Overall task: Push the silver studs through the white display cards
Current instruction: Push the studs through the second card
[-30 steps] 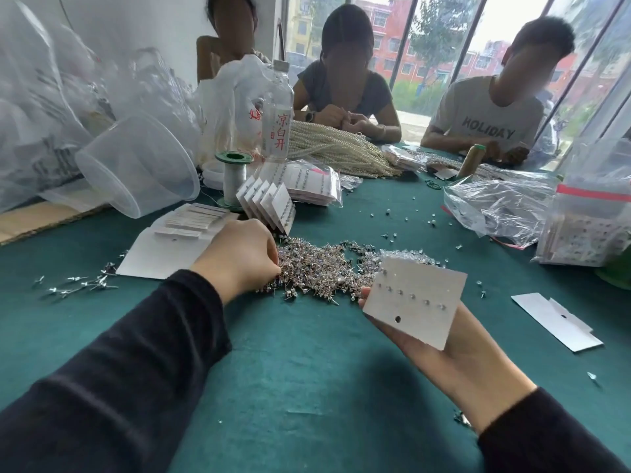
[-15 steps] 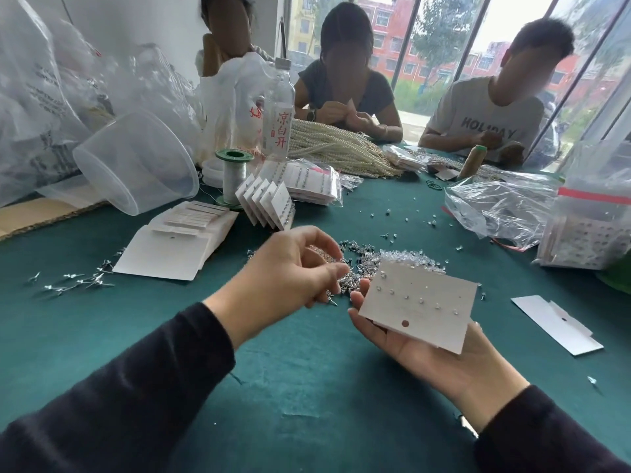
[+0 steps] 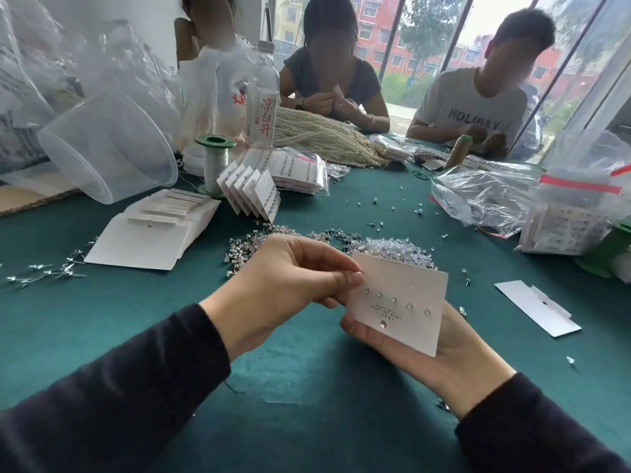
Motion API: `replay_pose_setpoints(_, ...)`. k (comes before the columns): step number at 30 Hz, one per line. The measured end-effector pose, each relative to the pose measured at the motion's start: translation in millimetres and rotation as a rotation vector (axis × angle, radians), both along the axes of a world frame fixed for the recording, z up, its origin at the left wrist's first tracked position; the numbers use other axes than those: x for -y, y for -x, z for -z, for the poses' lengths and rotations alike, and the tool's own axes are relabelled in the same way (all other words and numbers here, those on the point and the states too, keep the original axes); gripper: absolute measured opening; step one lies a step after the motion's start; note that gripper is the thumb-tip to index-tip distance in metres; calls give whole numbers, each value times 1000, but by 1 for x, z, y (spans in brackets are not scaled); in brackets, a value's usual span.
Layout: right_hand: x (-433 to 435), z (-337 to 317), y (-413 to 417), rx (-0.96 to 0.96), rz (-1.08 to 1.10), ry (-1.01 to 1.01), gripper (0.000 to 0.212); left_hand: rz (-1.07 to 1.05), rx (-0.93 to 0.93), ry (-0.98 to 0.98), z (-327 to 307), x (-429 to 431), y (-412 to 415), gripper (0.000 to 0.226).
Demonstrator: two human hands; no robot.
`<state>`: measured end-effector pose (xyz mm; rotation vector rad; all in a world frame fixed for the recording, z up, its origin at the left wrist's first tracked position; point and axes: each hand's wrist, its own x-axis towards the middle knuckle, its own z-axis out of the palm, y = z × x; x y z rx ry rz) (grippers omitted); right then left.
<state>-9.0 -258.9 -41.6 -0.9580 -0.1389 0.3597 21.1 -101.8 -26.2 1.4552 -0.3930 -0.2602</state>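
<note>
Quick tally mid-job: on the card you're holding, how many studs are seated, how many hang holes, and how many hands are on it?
On the white display card:
silver studs seated: 5
hang hole: 1
hands on it: 2, the left hand and the right hand
Total: 8
Any stud under the left fingertips is hidden.

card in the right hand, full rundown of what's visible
The card is a white, matte, roughly square piece that looks like thin cardboard. It carries a slanted row of five small studs across its middle, faint empty pinholes above them, tiny unreadable print below, and a round hang hole near its lower edge. It is held tilted above the green table, face toward the camera, resting on the right hand, whose fingers support it from behind. The left hand pinches at its upper left edge; whether it holds a stud there cannot be seen.
</note>
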Motion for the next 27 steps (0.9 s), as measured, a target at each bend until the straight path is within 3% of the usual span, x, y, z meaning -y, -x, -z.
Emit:
replay_pose_setpoints(8, -2, 2, -2, -82, -22, -64, 47, 38, -4, 73, -3, -2, -1, 10)
replay_pose_setpoints(21, -1, 0, -3, -112, -72, -139, 40, 16, 90, -58, 0, -2, -2, 10)
replay_pose_setpoints(25, -6, -3, 1, -57, -23, -24, 27, -6, 116, -51, 2, -1, -3, 8)
replay_pose_setpoints(27, -11, -5, 2, -14, 87, 93, 38, -29, 149, -75, 5, 1, -3, 6)
